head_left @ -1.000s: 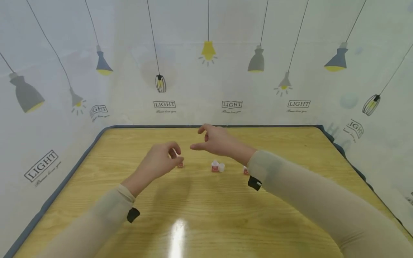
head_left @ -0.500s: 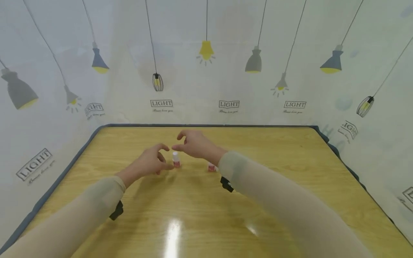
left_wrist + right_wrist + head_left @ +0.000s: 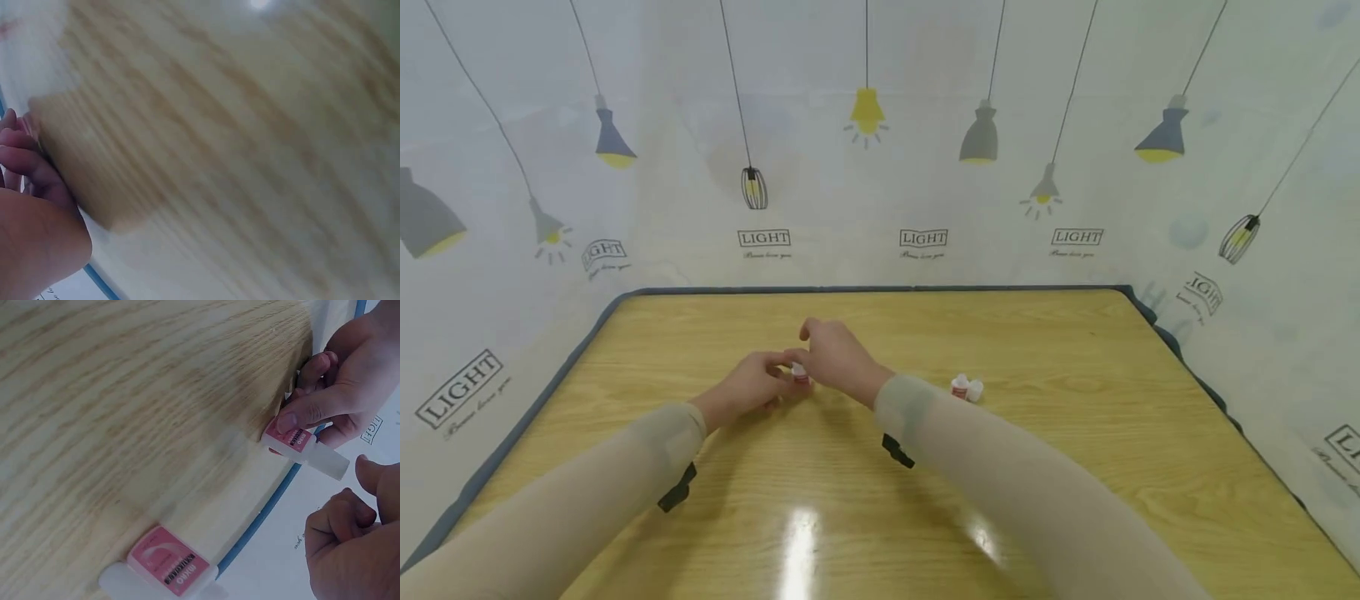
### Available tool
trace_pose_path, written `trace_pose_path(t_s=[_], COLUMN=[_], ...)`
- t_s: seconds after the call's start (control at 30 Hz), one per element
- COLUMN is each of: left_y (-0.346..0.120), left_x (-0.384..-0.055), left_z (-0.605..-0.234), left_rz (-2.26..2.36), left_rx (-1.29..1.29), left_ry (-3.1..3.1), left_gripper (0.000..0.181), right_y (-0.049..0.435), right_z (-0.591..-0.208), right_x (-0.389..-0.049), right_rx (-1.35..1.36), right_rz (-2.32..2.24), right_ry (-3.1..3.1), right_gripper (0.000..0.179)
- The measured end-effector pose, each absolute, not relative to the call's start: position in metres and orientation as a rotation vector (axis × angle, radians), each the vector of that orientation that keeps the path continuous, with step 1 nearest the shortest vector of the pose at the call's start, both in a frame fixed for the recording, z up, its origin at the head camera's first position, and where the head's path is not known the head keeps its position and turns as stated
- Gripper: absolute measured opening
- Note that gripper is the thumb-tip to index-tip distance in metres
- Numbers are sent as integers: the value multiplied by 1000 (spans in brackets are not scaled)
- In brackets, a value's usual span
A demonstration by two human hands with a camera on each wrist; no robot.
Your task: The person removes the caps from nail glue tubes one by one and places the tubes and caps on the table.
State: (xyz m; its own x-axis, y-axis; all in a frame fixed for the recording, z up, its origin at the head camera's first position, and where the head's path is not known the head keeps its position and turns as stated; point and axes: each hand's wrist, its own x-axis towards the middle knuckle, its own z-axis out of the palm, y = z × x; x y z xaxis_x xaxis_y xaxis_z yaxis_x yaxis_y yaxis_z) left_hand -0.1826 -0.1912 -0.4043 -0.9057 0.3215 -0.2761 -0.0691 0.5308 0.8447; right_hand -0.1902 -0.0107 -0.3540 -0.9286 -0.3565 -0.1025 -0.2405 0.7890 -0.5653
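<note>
My left hand [image 3: 752, 385] grips a small bottle with a red label [image 3: 289, 439] on the tabletop, its thumb pressed against the label. A tall white cap [image 3: 326, 461] sits on the bottle's neck. My right hand [image 3: 353, 544] is just beside the cap, thumb and fingers bent; a small gap shows between thumb tip and cap in the right wrist view. Nearer that camera stands another red-labelled bottle [image 3: 172, 559], with a whitish piece [image 3: 122, 581] beside it. The left wrist view shows the left hand's curled fingers, and the bottle is mostly hidden there.
Right of my right forearm, a red-labelled bottle [image 3: 959, 387] stands with a loose white cap [image 3: 975, 390] next to it. The wooden table [image 3: 1037, 350] ends at a dark blue edge against a white backdrop [image 3: 820, 167] printed with lamps.
My right hand has moved left and down to the bottle at my left hand. The left hand opened somewhat, then closed around the bottle. A bottle and cap at right came into sight.
</note>
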Motion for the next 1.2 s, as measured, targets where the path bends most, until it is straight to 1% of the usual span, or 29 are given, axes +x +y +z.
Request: trace_pose_path(t_s=[0.13, 0.27, 0.43, 0.63, 0.8, 1.07, 1.2], left_y=[-194, -196, -194, -192, -193, -195, -196], left_x=[-185, -186, -187, -188, -190, -189, -190], left_z=[-411, -418, -419, -417, -417, -415, -415], left_rz=[1340, 1348, 1356, 1316, 1279, 1256, 1273], left_rx=[217, 212, 210, 174, 207, 240, 218], left_ry=[2427, 2464, 2454, 2467, 2487, 2464, 2444], left_gripper=[43, 45, 46, 33, 29, 27, 23], right_y=[-12, -12, -11, -11, -10, -4, -4], right_z=[-357, -362, -368, -371, -375, -389, -389], right_x=[-190, -189, -188, -188, -187, -181, -182], right_rx=[-449, -457, -443, -561, -622, -828, -804], right_rz=[-880, -944, -977, -945, -973, -1039, -1021], right_ry=[2786, 2780, 2825, 2882, 2869, 2885, 2898], right_gripper=[44, 44, 36, 31, 27, 21, 24])
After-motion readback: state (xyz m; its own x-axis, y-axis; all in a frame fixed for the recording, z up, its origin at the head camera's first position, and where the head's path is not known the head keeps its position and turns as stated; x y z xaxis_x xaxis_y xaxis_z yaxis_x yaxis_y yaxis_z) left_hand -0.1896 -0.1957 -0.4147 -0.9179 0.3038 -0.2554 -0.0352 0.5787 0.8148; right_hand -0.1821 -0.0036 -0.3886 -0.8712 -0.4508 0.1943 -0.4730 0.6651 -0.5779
